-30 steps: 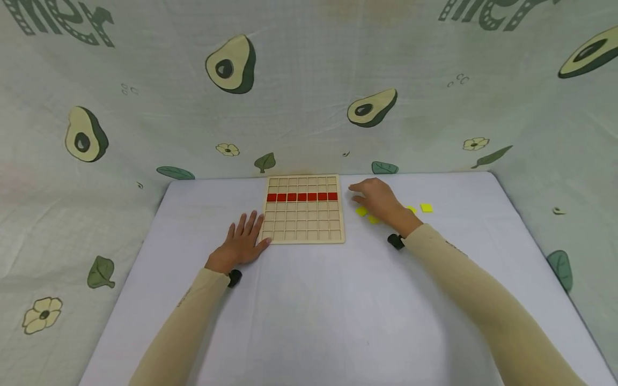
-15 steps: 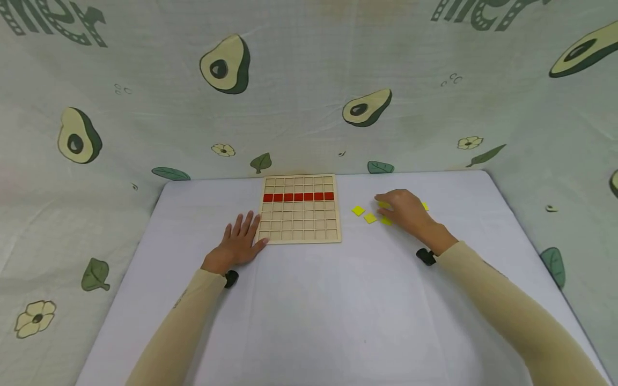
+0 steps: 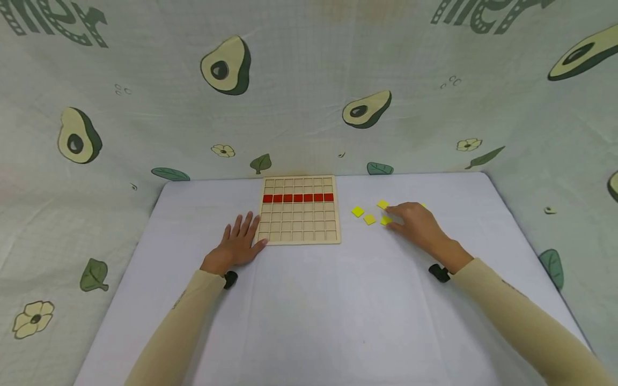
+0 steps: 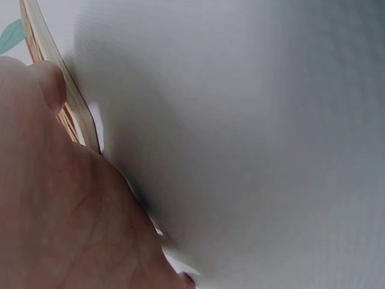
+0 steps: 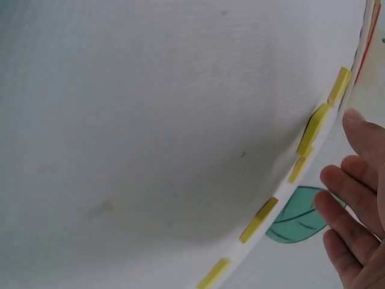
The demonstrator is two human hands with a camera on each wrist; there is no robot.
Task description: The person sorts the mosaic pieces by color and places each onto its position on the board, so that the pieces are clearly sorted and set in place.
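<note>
Right hand: thumb and fingers apart, nothing held between them; fingertips and thumb tip beside the yellow tiles, contact with them not possible to tell. Left hand: fingers spread, at the left side of the board, thumb at its near left corner.

Head view: gives the full layout, with the right hand partly covering one tile. Right wrist view: shows the gap between thumb and fingers, the fingers loosely bent, and the tiles edge-on, their thickness plain. Left wrist view: shows the board's pale side edge against the hand, its face hardly visible.

Square, pale wooden grid board: lying flat near the far edge of the white-covered table, between the hands; thin raised dividers; third row from the far side filled by seven red square tiles.

Small, flat, bright yellow square tiles: five visible, loose on the table right of the board, set apart, several turned cornerwise.
</note>
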